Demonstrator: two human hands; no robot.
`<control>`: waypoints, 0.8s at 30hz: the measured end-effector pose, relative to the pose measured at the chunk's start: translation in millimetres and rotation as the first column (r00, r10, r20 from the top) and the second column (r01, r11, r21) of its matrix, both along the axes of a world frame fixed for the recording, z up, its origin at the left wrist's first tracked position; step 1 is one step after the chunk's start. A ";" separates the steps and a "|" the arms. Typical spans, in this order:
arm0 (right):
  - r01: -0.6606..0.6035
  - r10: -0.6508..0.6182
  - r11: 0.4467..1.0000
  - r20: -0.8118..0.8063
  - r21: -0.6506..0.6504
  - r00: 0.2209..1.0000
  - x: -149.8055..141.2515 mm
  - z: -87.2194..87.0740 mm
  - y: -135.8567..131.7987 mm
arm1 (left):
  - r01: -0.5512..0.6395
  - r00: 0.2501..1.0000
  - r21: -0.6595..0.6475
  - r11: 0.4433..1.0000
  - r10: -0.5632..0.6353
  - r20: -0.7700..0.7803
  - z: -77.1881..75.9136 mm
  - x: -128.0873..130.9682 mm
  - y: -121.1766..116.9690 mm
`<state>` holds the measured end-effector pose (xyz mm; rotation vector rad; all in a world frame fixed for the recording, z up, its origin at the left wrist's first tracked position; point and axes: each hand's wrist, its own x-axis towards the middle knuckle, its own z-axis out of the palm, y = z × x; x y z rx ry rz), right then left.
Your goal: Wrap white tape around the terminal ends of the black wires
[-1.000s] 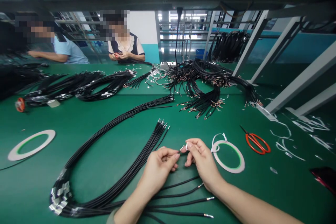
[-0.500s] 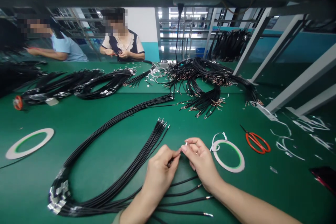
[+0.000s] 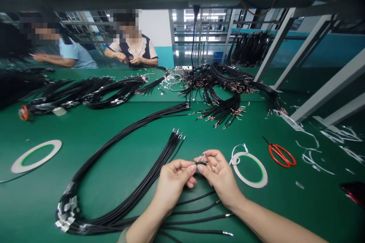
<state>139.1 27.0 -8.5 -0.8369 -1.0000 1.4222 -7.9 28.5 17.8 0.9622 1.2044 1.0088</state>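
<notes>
Over the green table, my left hand (image 3: pixel 177 177) pinches a black cable between thumb and fingertips, its end showing as thin pale strands (image 3: pixel 200 158). Facing it, my right hand (image 3: pixel 221 176) closes its thumb and fingers on those strands; part of the end is hidden by the fingers. A long bundle of black cables (image 3: pixel 149 177) with bare metal tips loops to the left, bound by shiny clear tape (image 3: pixel 67 212). Below my hands several separate cables (image 3: pixel 196 231) fan out to the right. Beside my right hand lies a white tape roll (image 3: pixel 264 176) with a green inner ring.
Orange-handled scissors (image 3: pixel 282 155) lie right of the tape roll. Another tape ring (image 3: pixel 18 167) is at far left. Heaps of black cables (image 3: pixel 225 76) line the back. Metal posts (image 3: pixel 327 83) and white scraps (image 3: pixel 310 159) are on the right. Two people (image 3: pixel 137 51) work across the table.
My left hand has turned and its fingers have straightened into a pinch. The cable end, mostly covered before, now shows as thin strands between my hands. The view has shifted slightly.
</notes>
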 end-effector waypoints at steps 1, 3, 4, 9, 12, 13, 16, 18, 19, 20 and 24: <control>0.010 -0.010 1.000 0.019 -0.001 1.000 0.1 1.0 -0.7 | 0.002 1.000 -0.001 1.000 -0.002 0.000 -0.2 0.1 -0.3; 0.032 -0.031 0.999 0.045 -0.004 0.998 0.0 2.3 -1.3 | 0.004 1.000 -0.003 1.000 -0.004 -0.005 -1.0 0.7 -0.9; 0.041 -0.041 0.999 0.052 -0.007 0.998 -0.2 2.5 -1.1 | 0.005 1.000 -0.003 1.000 -0.005 -0.009 -1.7 1.1 -1.0; 0.059 -0.058 0.998 0.044 -0.022 0.997 -0.4 1.4 2.7 | 0.058 0.998 -0.029 0.998 -0.059 -0.002 -3.9 2.1 -1.4; 0.038 -0.038 0.999 0.033 -0.018 0.999 0.1 1.1 4.0 | 0.093 0.995 -0.060 0.994 -0.090 0.053 -3.1 1.6 -2.3; 0.033 -0.032 0.999 0.032 -0.017 0.999 0.2 1.2 4.2 | 0.098 0.993 -0.072 0.993 -0.092 0.076 -2.6 1.3 -2.5; 0.038 -0.037 0.998 0.028 -0.046 0.999 0.9 1.7 4.9 | 0.111 0.984 -0.121 0.986 -0.092 0.149 -1.5 0.0 -2.1; 0.057 -0.056 0.995 0.010 -0.077 0.998 1.8 2.1 6.4 | 0.121 0.980 -0.146 0.982 -0.094 0.178 -2.1 -0.6 -0.8; 0.073 -0.074 0.993 -0.008 -0.088 0.997 2.3 2.4 7.4 | 0.128 0.979 -0.150 0.980 -0.101 0.177 -2.9 -0.6 -0.1; 0.091 -0.094 0.991 -0.029 -0.095 0.995 2.9 2.5 8.6 | 0.140 0.981 -0.146 0.979 -0.116 0.157 -4.0 -0.3 0.2; 0.134 -0.144 0.985 -0.095 -0.107 0.985 4.4 2.9 12.6 | 0.220 0.964 0.054 0.974 -0.209 -0.166 -7.0 3.1 -6.1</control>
